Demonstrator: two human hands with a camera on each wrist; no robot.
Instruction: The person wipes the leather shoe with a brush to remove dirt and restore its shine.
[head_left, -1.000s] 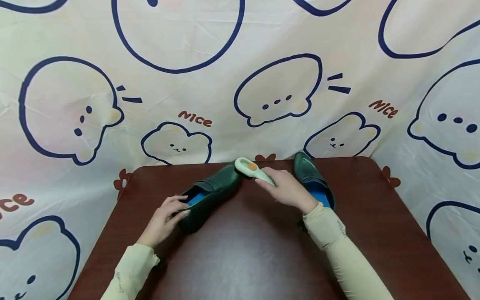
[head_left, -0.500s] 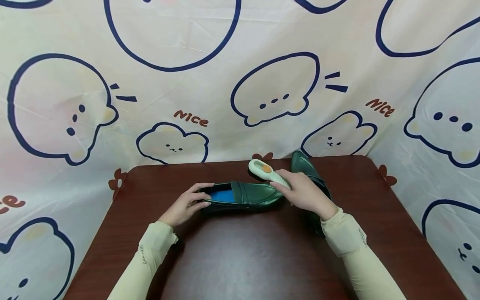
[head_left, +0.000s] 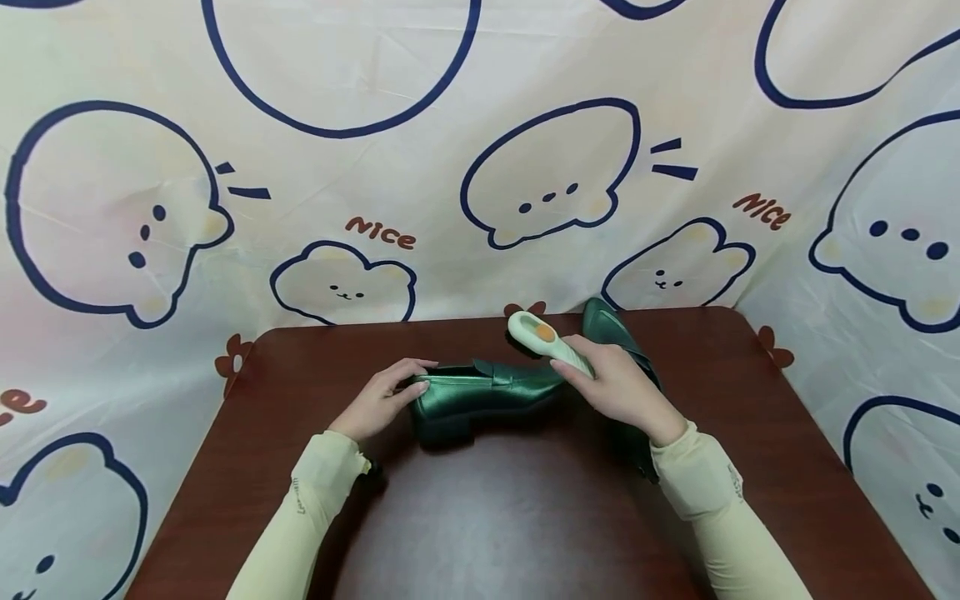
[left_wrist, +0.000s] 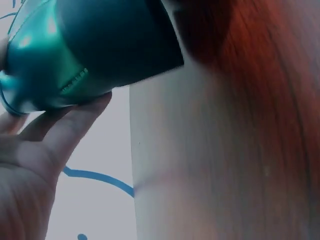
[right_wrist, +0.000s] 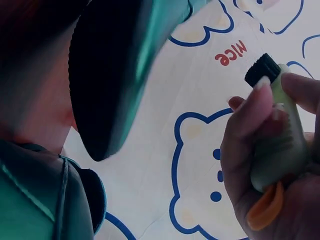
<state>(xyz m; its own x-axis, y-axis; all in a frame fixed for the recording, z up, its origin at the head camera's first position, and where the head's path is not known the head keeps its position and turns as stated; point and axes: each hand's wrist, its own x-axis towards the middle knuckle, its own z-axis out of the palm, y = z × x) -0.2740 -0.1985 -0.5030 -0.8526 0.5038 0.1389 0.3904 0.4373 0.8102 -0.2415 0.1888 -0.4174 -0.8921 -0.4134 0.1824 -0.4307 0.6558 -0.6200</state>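
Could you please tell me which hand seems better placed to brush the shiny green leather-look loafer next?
Probably the right hand: its grip holds the pale-green brush with dark bristles near the loafer, while the left hand holds its heel end.

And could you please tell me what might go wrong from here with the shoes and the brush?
The left grip has the held shoe only by its heel end, so it might twist or slip if the brush pushes on the toe.

The second shoe is partly hidden behind the right grip in the head view, so a sideways stroke could perhaps knock it.
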